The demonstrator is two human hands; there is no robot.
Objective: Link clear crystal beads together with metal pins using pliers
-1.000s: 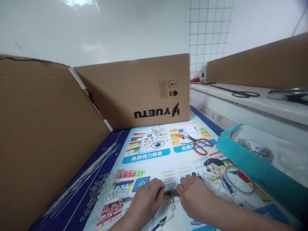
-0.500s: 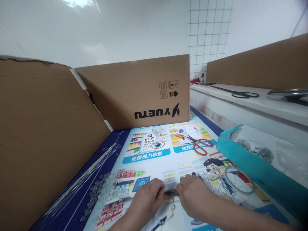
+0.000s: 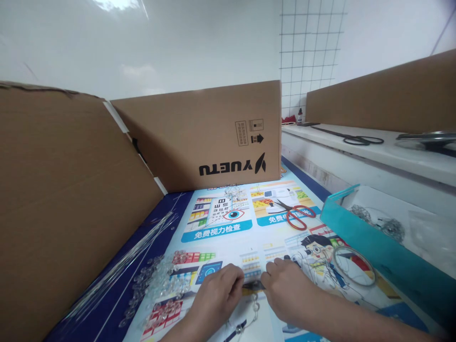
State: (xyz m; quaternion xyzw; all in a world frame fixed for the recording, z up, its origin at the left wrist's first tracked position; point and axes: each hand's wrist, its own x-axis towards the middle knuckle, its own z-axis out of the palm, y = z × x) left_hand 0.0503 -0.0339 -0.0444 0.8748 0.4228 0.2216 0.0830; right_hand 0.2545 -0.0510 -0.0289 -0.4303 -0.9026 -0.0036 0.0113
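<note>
Taking the curled left hand (image 3: pixel 217 297) and the right hand (image 3: pixel 288 294) as the dial's centre, the widest open lane runs toward 12 o'clock over the printed mat (image 3: pixel 221 228), ending at the upright cardboard box (image 3: pixel 213 137). At 1 o'clock red scissors (image 3: pixel 297 213) lie flat in that lane. A wire ring (image 3: pixel 352 266) and the teal box wall (image 3: pixel 374 259) close off 3 o'clock. Loose clear beads (image 3: pixel 160 282) crowd 9 o'clock, with thin rods (image 3: pixel 117 270) beyond and the leaning cardboard sheet (image 3: pixel 64 199) behind them.

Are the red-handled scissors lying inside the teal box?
No, the red-handled scissors lie on the printed poster, beside the teal box.
</note>
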